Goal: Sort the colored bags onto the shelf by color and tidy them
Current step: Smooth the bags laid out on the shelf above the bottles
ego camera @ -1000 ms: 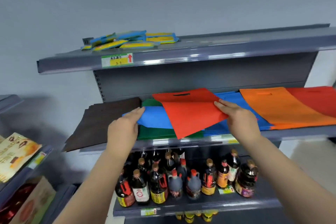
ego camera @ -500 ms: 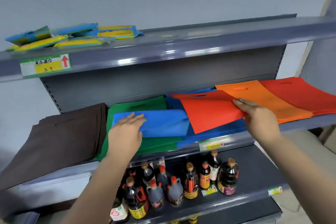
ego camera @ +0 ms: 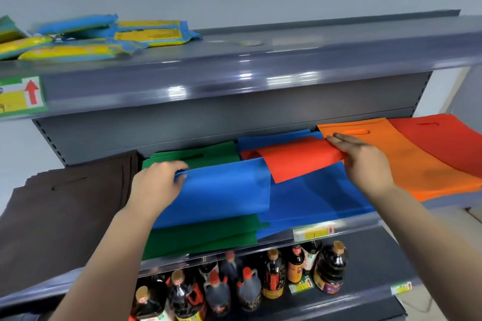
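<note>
A grey metal shelving unit stands against a pale grey wall, and its middle shelf (ego camera: 365, 219) carries flat fabric bags laid side by side.

The left hand (ego camera: 156, 187) pinches the left edge of a loose blue bag (ego camera: 224, 190), fingers curled over the top of the fabric and the thumb hidden beneath it. That blue bag lies slanted across the green stack (ego camera: 198, 240), its right side overlapping the blue stack (ego camera: 313, 198) at the middle of the shelf. The right hand (ego camera: 365, 161) grips the right edge of a red-orange bag (ego camera: 294, 159), with long fingers lying nearly straight along the top and the thumb tucked under the cloth. This red-orange bag sits tilted on the blue stack toward the back edge of the shelf, its lower corner touching the loose blue bag.

Beyond the right hand, an orange stack (ego camera: 417, 172) runs from the back edge to the front edge, and a red stack (ego camera: 448, 143) overlaps it at the right end of the shelf. At the left end, beside the green stack, lies a dark brown stack (ego camera: 60, 211) that overhangs the front edge.

The top shelf (ego camera: 260, 78) holds blue-and-yellow packets (ego camera: 104, 39) at its left end, with a price label (ego camera: 20, 96) bearing a red arrow on its front lip. The bottom shelf (ego camera: 386, 263) carries dark sauce bottles (ego camera: 271, 276) crowded toward its left half.
</note>
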### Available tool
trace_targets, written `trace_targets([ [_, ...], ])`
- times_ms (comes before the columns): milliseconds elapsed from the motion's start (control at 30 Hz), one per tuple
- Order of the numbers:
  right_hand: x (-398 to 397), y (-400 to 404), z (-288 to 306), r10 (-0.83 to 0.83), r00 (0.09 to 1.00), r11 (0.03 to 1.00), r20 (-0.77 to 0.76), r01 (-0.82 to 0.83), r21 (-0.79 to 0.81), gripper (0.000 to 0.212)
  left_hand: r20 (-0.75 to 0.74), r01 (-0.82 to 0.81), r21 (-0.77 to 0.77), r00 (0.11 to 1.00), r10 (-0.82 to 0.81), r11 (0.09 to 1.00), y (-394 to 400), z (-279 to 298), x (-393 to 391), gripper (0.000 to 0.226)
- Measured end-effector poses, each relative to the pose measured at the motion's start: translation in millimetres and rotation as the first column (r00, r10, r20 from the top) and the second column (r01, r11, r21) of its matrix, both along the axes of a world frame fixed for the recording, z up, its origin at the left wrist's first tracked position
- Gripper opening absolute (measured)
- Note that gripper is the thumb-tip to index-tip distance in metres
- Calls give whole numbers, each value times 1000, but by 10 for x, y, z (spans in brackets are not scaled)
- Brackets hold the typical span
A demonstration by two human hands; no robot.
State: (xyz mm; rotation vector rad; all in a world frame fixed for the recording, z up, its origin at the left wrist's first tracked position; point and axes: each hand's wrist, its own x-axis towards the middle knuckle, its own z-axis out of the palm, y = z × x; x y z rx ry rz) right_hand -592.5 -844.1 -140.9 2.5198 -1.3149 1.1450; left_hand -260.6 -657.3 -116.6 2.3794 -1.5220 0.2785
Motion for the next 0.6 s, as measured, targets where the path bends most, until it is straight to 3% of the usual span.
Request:
trace_targets([
  [200,15,-171,45,26,1000,1000,8,-26,-12,56,-44,-36,-147,999,30,988,-70,258,4,12],
  [300,-15,-250,149,54,998,997,39,-52,-52,56,-87,-33,-291,996,7,956,-93,458,-84,21],
  [467,-175,-381,349,121,971,992,205,-108,-72,57,24,15,-629,1000,1,777,73,582,-463,43],
  [533,-316,-419,405,139,959,988,248,-119,-95,61,93,89,-665,995,-35,741,203,441,-665,49],
  [600,-498,-435,408,156,952,986,263,-134,-97,64,149,183,-622,982,-114,762,321,171,-871,53],
])
